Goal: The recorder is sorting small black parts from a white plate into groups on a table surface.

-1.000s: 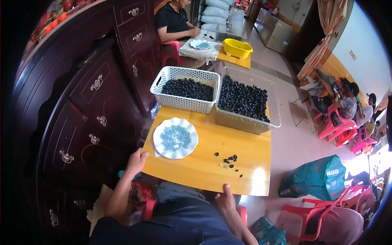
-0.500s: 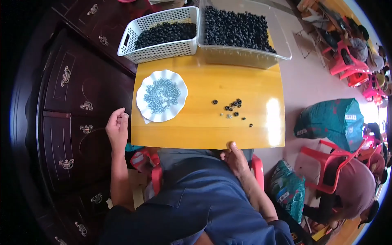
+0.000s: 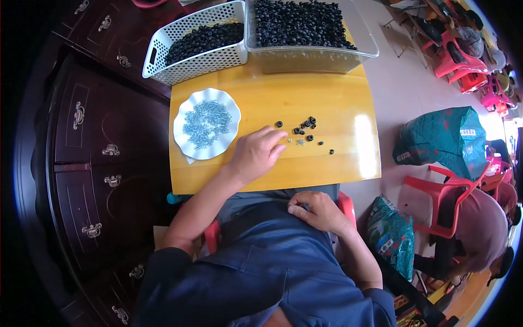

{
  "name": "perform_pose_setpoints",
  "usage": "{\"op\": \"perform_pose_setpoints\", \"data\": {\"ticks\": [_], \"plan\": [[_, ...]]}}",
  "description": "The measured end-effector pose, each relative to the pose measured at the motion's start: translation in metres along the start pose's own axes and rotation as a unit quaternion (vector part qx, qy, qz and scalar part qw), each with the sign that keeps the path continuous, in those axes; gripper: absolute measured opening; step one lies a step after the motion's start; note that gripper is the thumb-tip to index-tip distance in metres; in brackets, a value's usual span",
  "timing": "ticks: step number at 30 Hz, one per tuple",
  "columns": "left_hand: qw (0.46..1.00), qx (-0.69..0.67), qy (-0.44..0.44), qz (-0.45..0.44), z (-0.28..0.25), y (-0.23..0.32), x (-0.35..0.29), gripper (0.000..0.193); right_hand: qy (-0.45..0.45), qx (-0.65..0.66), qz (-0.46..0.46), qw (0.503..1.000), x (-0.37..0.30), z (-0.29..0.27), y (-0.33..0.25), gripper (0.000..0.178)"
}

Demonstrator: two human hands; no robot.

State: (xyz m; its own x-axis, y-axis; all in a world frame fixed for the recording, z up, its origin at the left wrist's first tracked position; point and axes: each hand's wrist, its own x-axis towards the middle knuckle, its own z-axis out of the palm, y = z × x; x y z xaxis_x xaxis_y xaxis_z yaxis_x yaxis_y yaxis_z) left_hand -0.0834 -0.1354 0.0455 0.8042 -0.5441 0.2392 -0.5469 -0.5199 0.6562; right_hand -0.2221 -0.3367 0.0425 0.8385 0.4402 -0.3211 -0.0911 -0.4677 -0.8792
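On the yellow wooden counter (image 3: 305, 169), as seen from the head view, the left hand (image 3: 256, 155) was observed over the near half, to the right of a white scalloped plate (image 3: 233, 111). Its fingers (image 3: 275, 134) were loosely bent and parted from the thumb, with nothing visible between them. The fingertips lay just beside a lone black ring (image 3: 279, 124); contact with it or with the counter could not be determined.

The right hand (image 3: 316, 210) was found at the lap, just off the counter's near edge. Its fingers were curled inward; whether they enclosed anything could not be told.

A loose cluster of black rings (image 3: 307, 124) lay right of the left hand, some touching one another, with small silvery pieces (image 3: 300, 142) near them. The plate, at the left of the counter, bore a spread heap of small bluish-silver pieces (image 3: 207, 124).

At the far edge stood a white perforated basket (image 3: 207, 64) and, beside it on the right, a clear plastic bin (image 3: 308, 61); both contained many black parts.

Dark wooden cabinets (image 3: 131, 201) occupied the left side. On the right, a large teal bag (image 3: 444, 139) stood on the floor, with a pink plastic chair (image 3: 444, 188) and a seated person (image 3: 479, 223) near it.
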Motion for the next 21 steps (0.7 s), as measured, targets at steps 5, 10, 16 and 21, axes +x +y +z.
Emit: {"op": "perform_pose_setpoints", "data": {"ticks": [5, 10, 16, 21], "plan": [[0.999, 0.04, 0.01, 0.018, 0.018, -0.006, 0.018, 0.021, 0.038, -0.009, -0.017, 0.999, 0.009, -0.003, -0.012, 0.022], [0.998, 0.052, -0.02, -0.008, 0.028, -0.008, 0.014, 0.018, 0.077, 0.01, -0.043, 0.996, 0.015, 0.002, -0.009, 0.018], [0.999, 0.04, -0.004, -0.002, 0.034, -0.012, 0.01, 0.012, 0.116, 0.149, 0.013, 0.982, 0.026, 0.012, 0.007, 0.015], [0.995, -0.093, 0.013, -0.033, 0.028, -0.006, 0.001, 0.007, 0.166, 0.347, 0.041, 0.922, 0.029, 0.012, 0.02, 0.017]]}}
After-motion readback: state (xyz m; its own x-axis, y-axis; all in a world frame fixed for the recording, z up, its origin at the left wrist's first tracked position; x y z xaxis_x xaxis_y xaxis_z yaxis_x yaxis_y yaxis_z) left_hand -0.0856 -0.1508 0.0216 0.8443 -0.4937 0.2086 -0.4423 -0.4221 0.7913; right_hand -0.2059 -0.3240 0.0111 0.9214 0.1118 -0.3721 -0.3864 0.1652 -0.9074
